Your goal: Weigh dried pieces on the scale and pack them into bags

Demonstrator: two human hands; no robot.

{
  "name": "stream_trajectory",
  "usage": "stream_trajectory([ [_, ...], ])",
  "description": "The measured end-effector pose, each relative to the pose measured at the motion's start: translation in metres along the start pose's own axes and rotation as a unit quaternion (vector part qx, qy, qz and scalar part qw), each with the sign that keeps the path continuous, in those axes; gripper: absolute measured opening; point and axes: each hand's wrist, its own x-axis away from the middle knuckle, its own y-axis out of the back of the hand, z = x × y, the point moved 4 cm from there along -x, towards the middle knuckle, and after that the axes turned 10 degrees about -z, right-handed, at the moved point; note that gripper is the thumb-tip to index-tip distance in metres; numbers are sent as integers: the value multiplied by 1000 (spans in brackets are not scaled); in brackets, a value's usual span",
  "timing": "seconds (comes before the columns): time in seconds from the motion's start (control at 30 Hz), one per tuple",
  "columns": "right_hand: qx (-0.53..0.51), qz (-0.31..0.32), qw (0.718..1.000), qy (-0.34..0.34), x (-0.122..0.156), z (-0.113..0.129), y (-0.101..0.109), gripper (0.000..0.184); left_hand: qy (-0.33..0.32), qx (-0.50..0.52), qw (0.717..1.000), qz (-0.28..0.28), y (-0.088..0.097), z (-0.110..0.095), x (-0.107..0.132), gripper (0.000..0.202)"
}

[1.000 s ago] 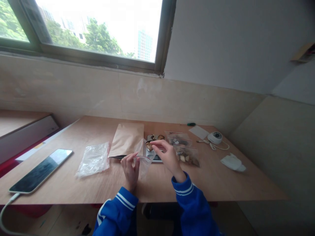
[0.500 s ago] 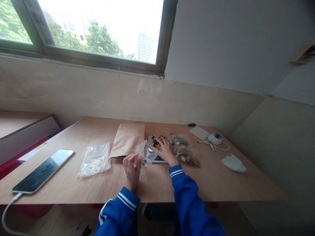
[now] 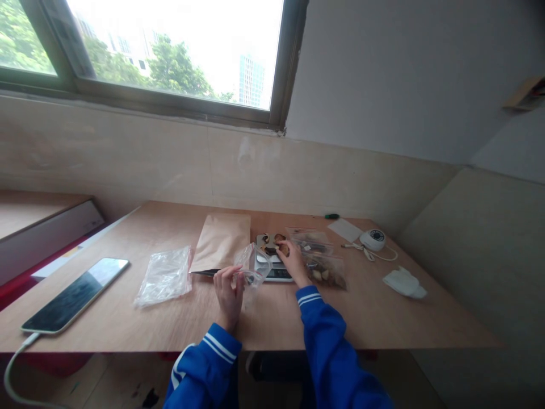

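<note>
My left hand (image 3: 229,292) pinches the rim of a small clear plastic bag (image 3: 254,266), holding its mouth open just above the wooden table (image 3: 276,318). My right hand (image 3: 292,261) reaches over a small scale (image 3: 276,272) and its fingertips pinch a brown piece (image 3: 283,247) from the dark dried pieces (image 3: 269,243) lying on the scale's pan. To the right of that hand lie two filled clear bags (image 3: 321,264) of similar brown pieces.
A flat brown paper pouch (image 3: 221,241) lies left of the scale, then a pile of clear bags (image 3: 164,275) and a phone (image 3: 76,294) on a cable. A white round device (image 3: 373,238), white paper (image 3: 344,229) and a crumpled tissue (image 3: 403,282) sit right.
My right hand moved from the clear bag's mouth forward to the scale pan and closed its fingertips on a brown piece. My left hand kept holding the bag, its mouth now raised.
</note>
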Motion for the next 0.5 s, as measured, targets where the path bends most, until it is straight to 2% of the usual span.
stream_trajectory([
  [0.17,-7,2,1000,-10,1,-3,5,19,18,4,1000,4,-1,2,1,15],
  [0.33,-13,18,999,-27,4,-5,5,22,1,4,1000,0,0,0,0,13],
  [0.5,-49,-30,998,-39,2,5,12,18,6,1,1000,4,0,1,0,14],
])
